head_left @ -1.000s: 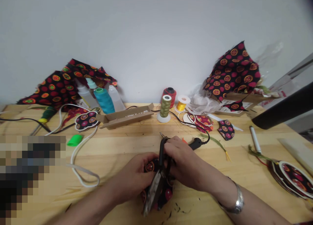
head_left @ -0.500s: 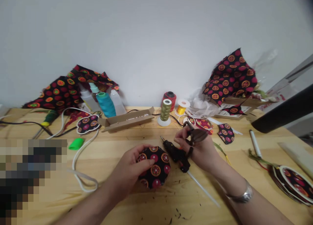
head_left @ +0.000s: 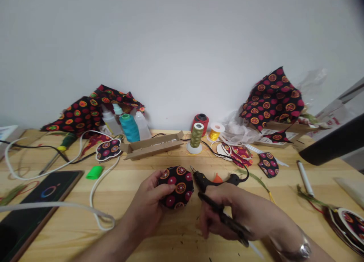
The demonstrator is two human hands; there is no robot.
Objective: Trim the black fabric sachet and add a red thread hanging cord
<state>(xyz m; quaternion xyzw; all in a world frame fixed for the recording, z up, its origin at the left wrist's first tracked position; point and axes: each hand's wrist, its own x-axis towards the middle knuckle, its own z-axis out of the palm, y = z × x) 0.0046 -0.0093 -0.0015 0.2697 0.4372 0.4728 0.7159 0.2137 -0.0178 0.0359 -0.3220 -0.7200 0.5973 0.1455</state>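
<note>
My left hand [head_left: 149,203] pinches the fabric disc [head_left: 176,186] at its edge. My right hand [head_left: 237,212] is closed around a dark slender tool [head_left: 217,211], near the glue gun [head_left: 202,179].

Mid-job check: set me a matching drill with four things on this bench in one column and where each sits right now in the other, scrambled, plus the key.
Things
1. patterned disc
2. black tool
3. olive thread spool
4. green cap

Places
A. upright, just right of the cardboard box
B. lying beside the white cable
C. held in the left hand
D. held in the right hand

Pairs: 1-C, 2-D, 3-A, 4-B
</note>
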